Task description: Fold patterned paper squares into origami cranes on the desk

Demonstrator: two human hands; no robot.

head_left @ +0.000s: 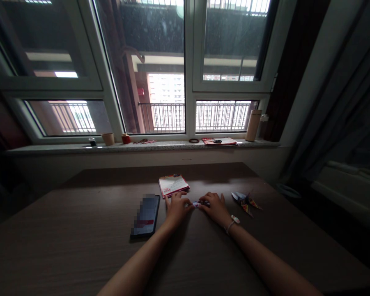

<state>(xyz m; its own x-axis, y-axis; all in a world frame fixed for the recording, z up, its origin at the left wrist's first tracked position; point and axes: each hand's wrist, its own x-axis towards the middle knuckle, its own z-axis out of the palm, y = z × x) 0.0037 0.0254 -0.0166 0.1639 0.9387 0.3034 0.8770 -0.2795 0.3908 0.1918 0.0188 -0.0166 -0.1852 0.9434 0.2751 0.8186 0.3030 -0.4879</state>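
Observation:
Between my two hands, low over the table, is a small folded piece of printed paper (pixel 196 204), white and purple. My left hand (pixel 178 209) pinches its left end, with the other fingers spread toward the paper stack. On the right end, my right hand (pixel 214 208) closes thumb and fingers; a bracelet circles that wrist. Just beyond my left hand lies a stack of printed paper sheets (pixel 173 184) with red edges. To the right rest folded paper pieces (pixel 245 202) with pointed ends. The fingers hide part of the held paper.
A phone (pixel 145 216) lies left of my left hand on the brown table (pixel 80 230). Along the windowsill (pixel 172 146) stand a paper cup (pixel 108 139), a red container (pixel 126 138) and a tan bottle (pixel 253 125). Scissors (pixel 216 141) lie on papers there.

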